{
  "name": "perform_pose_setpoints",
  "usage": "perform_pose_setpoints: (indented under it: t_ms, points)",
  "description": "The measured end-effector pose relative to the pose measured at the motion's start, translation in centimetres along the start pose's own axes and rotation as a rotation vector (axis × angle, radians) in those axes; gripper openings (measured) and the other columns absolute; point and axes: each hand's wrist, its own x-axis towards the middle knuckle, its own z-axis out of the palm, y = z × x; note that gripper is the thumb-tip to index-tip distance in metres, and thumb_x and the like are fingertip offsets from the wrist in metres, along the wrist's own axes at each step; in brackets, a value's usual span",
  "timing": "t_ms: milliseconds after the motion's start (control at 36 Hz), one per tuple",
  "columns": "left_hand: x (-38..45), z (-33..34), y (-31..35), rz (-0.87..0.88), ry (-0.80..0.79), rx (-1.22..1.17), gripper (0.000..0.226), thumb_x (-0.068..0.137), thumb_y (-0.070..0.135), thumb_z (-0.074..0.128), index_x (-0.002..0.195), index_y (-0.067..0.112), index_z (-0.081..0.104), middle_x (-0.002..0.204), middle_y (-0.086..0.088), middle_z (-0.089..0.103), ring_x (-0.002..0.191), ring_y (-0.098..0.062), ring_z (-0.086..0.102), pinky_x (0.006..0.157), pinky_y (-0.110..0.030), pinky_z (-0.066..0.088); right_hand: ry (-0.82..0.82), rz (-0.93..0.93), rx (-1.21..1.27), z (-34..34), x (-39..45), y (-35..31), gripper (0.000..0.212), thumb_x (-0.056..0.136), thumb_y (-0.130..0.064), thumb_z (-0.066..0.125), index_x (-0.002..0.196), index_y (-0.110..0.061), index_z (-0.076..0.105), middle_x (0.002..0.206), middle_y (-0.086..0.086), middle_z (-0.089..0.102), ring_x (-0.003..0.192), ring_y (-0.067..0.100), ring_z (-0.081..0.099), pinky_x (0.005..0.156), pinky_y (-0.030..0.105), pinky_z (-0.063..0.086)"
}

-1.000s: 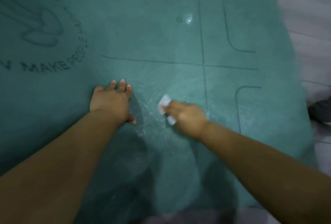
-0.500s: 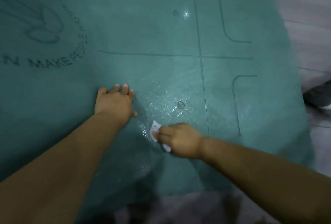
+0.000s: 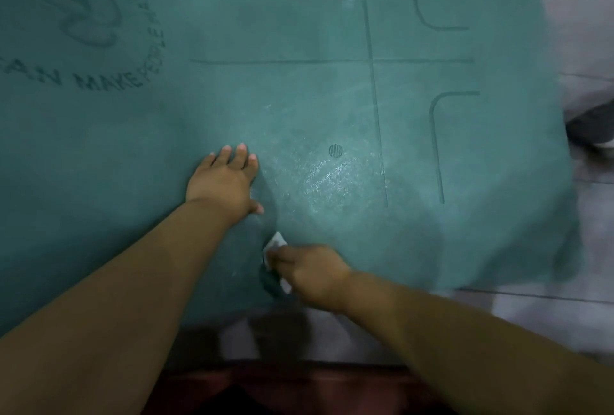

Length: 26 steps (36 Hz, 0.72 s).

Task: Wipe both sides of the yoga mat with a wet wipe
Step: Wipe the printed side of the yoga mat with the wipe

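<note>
A teal yoga mat (image 3: 265, 99) with printed guide lines and a logo lies flat on the floor and fills most of the view. My left hand (image 3: 222, 182) presses flat on the mat, fingers spread. My right hand (image 3: 307, 273) is closed around a white wet wipe (image 3: 275, 243) and holds it against the mat near its front edge, just below and right of my left hand. A shiny wet patch (image 3: 329, 178) glistens on the mat beyond my right hand.
Pale tiled floor (image 3: 581, 232) borders the mat on the right and along the front. A dark object (image 3: 591, 125) lies on the floor past the mat's right edge. Dark reddish fabric (image 3: 282, 388) shows at the bottom edge.
My right hand has dragged the wipe toward me and slightly left, from the mat's middle to near its front edge, uncovering a wet streak. My left hand stays planted.
</note>
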Motion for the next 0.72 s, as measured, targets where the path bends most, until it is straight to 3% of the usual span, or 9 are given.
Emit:
perform_pose_setpoints:
  t_ms: [83,194,278,333,389,500,583,639,722]
  points:
    - [-0.1,0.4,-0.3,0.004,0.021,-0.060,0.092,0.085,0.060,0.053,0.151,0.021,0.002,0.159,0.001,-0.006,0.147,-0.023,-0.001,0.117,-0.037,0.007,0.001,-0.057,-0.109,-1.6,-2.0,3.4,0.035,0.059,-0.019,0.074,0.095,-0.021,0.072,0.091,-0.002,0.068,0.061,0.021,0.064,0.045,0.021,0.046]
    - [0.0,0.9,-0.5,0.015,0.045,-0.139,0.092,0.084,0.058,0.055,0.151,0.023,0.003,0.159,0.003,-0.007,0.147,-0.022,-0.002,0.118,-0.037,0.008,0.339,0.664,-0.042,-6.5,-4.3,10.7,0.028,0.085,-0.012,0.050,0.110,-0.022,0.057,0.111,0.005,0.060,0.096,0.030,0.060,0.078,0.031,0.044]
    - [-0.1,1.2,-0.9,0.030,0.068,-0.169,0.092,0.084,0.059,0.055,0.151,0.024,0.003,0.159,0.004,-0.007,0.147,-0.021,-0.002,0.117,-0.036,0.008,0.586,1.028,-0.007,-7.8,-4.7,12.7,0.027,0.088,-0.005,0.042,0.108,-0.013,0.059,0.119,0.008,0.056,0.100,0.032,0.057,0.080,0.029,0.039]
    - [-0.1,1.3,-1.0,0.037,0.081,-0.181,0.092,0.083,0.060,0.055,0.151,0.025,0.004,0.159,0.004,-0.006,0.147,-0.021,-0.001,0.117,-0.036,0.008,0.590,1.102,-0.006,-6.3,-3.3,11.1,0.029,0.087,-0.006,0.044,0.114,-0.009,0.057,0.118,0.011,0.055,0.103,0.032,0.054,0.075,0.026,0.035]
    - [-0.2,1.3,-1.0,0.044,0.086,-0.187,0.092,0.083,0.059,0.056,0.151,0.024,0.005,0.160,0.003,-0.005,0.147,-0.021,0.000,0.117,-0.036,0.008,0.546,0.992,0.008,-3.4,-1.3,7.5,0.029,0.086,-0.008,0.047,0.113,-0.015,0.056,0.104,0.005,0.058,0.097,0.028,0.056,0.073,0.023,0.032]
    - [-0.2,1.3,-1.1,0.054,0.065,-0.181,0.089,0.086,0.056,0.055,0.152,0.023,0.006,0.160,0.002,-0.005,0.147,-0.023,0.002,0.117,-0.037,0.011,0.158,0.324,0.058,2.0,0.9,-1.4,0.031,0.088,-0.021,0.036,0.111,-0.026,0.058,0.091,-0.006,0.066,0.075,0.020,0.063,0.067,0.028,0.046]
    - [-0.8,1.9,-1.1,0.063,0.047,-0.208,0.084,0.089,0.052,0.054,0.152,0.024,0.007,0.160,0.001,-0.005,0.146,-0.024,0.003,0.117,-0.038,0.016,-0.026,-0.002,0.071,2.2,-0.7,-1.7,0.029,0.069,-0.018,0.067,0.097,-0.013,0.070,0.092,0.001,0.069,0.055,0.023,0.065,0.040,0.026,0.049]
    - [-1.5,2.3,-1.1,0.074,0.040,-0.197,0.084,0.089,0.051,0.055,0.152,0.024,0.007,0.160,0.000,-0.004,0.146,-0.025,0.003,0.117,-0.038,0.015,-0.033,-0.031,0.007,1.3,-2.3,1.1,0.045,0.054,-0.015,0.081,0.098,-0.018,0.069,0.088,0.000,0.067,0.054,0.022,0.063,0.040,0.022,0.048]
    - [-2.5,3.0,-0.9,0.079,0.034,-0.162,0.085,0.088,0.053,0.055,0.152,0.023,0.007,0.160,0.000,-0.003,0.146,-0.025,0.003,0.116,-0.037,0.013,0.144,0.308,-0.002,-2.1,-4.8,5.4,0.031,0.070,-0.022,0.052,0.100,-0.026,0.059,0.100,0.000,0.063,0.079,0.027,0.063,0.066,0.032,0.054]
